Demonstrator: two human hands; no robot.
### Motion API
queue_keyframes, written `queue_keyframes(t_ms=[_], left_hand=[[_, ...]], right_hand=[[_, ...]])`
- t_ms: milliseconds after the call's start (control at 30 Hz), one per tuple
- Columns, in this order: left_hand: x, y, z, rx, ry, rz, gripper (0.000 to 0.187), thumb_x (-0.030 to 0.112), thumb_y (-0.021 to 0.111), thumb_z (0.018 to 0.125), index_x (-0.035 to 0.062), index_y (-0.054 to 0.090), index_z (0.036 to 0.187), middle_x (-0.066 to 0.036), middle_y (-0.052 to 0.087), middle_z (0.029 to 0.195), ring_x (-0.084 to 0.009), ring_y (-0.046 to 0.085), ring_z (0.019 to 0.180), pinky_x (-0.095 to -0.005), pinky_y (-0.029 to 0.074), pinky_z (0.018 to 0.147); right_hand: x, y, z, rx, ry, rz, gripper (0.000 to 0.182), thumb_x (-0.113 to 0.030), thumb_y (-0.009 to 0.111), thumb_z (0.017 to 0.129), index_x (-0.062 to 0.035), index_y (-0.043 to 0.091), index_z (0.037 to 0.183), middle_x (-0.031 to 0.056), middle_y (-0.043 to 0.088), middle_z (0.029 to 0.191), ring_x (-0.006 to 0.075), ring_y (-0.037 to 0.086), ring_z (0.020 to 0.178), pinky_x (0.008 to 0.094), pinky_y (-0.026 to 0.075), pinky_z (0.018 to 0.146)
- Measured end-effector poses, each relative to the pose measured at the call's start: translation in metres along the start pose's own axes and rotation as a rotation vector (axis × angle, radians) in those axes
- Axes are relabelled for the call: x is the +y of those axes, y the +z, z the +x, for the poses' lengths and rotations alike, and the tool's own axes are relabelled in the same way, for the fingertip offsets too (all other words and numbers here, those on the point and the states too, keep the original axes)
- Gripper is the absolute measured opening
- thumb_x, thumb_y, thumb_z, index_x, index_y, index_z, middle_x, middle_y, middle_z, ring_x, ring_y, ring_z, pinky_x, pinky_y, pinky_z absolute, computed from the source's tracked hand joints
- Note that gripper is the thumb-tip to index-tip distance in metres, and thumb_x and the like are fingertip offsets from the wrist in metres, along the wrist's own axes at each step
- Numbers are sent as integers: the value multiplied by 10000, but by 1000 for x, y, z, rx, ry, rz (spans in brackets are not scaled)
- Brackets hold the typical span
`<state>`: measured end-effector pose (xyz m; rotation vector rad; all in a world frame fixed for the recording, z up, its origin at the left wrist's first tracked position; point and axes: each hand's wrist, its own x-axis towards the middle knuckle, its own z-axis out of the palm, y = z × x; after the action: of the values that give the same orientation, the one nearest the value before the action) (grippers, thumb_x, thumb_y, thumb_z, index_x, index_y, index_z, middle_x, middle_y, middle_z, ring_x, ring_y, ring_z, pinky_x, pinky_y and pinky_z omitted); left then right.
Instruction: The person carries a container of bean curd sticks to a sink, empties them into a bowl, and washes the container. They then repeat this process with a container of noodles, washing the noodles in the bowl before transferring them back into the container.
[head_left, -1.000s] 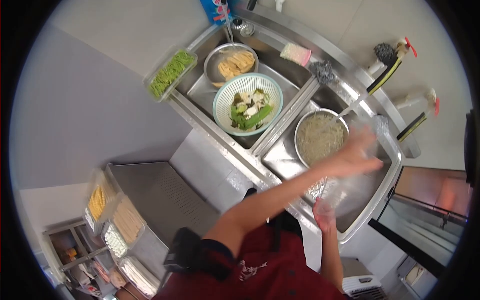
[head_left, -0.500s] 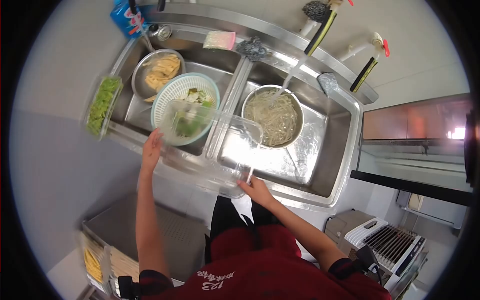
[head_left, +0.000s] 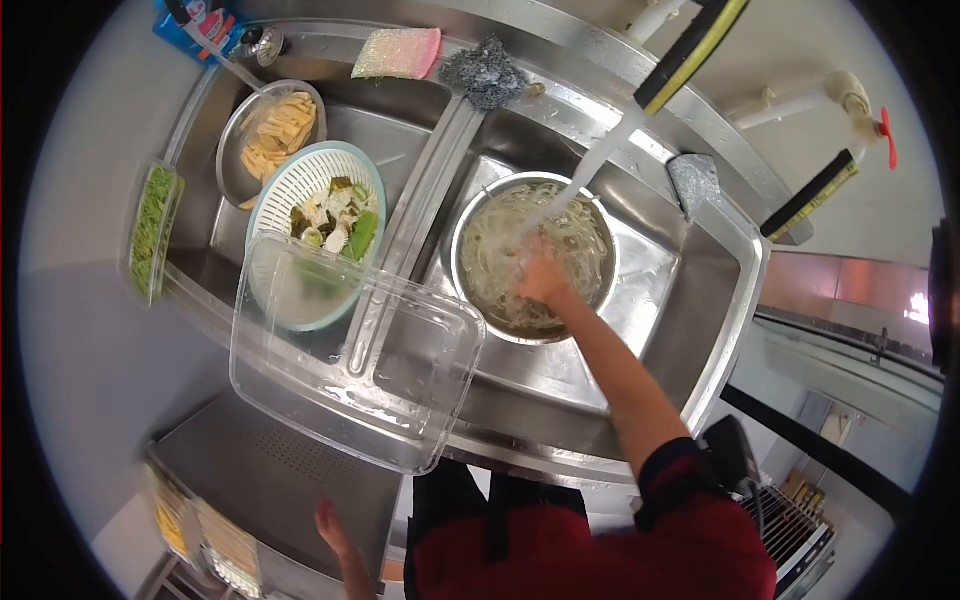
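Note:
My right hand (head_left: 545,275) dips into a round metal bowl (head_left: 460,285) of pale, translucent noodles (head_left: 505,215) and water; its fingertips are hidden among them. Water from a hose-ended tap (head_left: 690,55) streams into this bowl. Holding nothing, my left hand (head_left: 335,530) is low at the front, its fingers blurred but extended, over the perforated metal surface. Between the hands, an upturned-looking clear plastic container (head_left: 400,455) rests across the sink's front edge and divider. It overlaps a pale green colander (head_left: 365,170) with mixed vegetables (head_left: 335,215).
A metal bowl of yellowish strips (head_left: 280,135) stands in the left basin under another stream. A clear box of chopped greens (head_left: 152,225) sits at the sink's left edge. A pink-edged sponge (head_left: 397,53) and dark scourer (head_left: 484,73) lie on the back rim.
Both hands have let go of the clear container, which now lies on the sink. My right hand has moved into the noodle bowl; my left has drawn back toward my body.

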<state>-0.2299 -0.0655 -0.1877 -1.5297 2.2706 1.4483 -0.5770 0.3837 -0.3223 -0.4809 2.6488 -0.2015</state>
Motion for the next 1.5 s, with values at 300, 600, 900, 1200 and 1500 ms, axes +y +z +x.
queue_keyframes(t_ms=[300, 600, 900, 1200, 1500], left_hand=[[-79, -22, -66, -37, -359, -4, 264, 215, 503, 750, 69, 523, 970, -13, 523, 835, -117, 476, 798, -262, 359, 651], [-42, 21, -44, -141, -335, 53, 453, 419, 387, 825, 65, 448, 1100, -74, 509, 1008, -191, 451, 976, -347, 350, 752], [-64, -12, -64, -148, -453, 55, 451, 414, 383, 828, 52, 440, 1091, -89, 497, 978, -184, 450, 933, -341, 352, 757], [-90, -22, 5, -184, -232, -138, 492, 445, 404, 821, 19, 495, 1050, -102, 565, 897, -205, 533, 798, -331, 424, 679], [-20, 9, 91, -390, -140, -236, 528, 461, 373, 827, 28, 435, 1123, -103, 526, 1046, -199, 501, 946, -329, 374, 776]], right_hand=[[-8, -77, 0, 91, 331, 520, 435, -148, 573, 654, -57, 495, 1072, 210, 457, 1110, 357, 478, 967, 374, 436, 762], [-40, -117, -26, -147, 413, 201, 942, -411, 685, 569, -103, 170, 1295, 233, 105, 1323, 384, 26, 1231, 467, 180, 974], [4, 61, 39, 560, 439, 405, 483, -346, 594, 654, -108, 519, 1068, 172, 480, 1102, 289, 431, 1051, 379, 376, 841], [-16, -121, -24, 266, 294, 302, 327, -137, 540, 604, -78, 575, 924, 187, 575, 806, 327, 549, 793, 382, 430, 718], [-81, -307, -121, 242, 250, 265, 283, -75, 531, 617, -45, 562, 897, 165, 589, 770, 291, 570, 732, 340, 430, 671]])
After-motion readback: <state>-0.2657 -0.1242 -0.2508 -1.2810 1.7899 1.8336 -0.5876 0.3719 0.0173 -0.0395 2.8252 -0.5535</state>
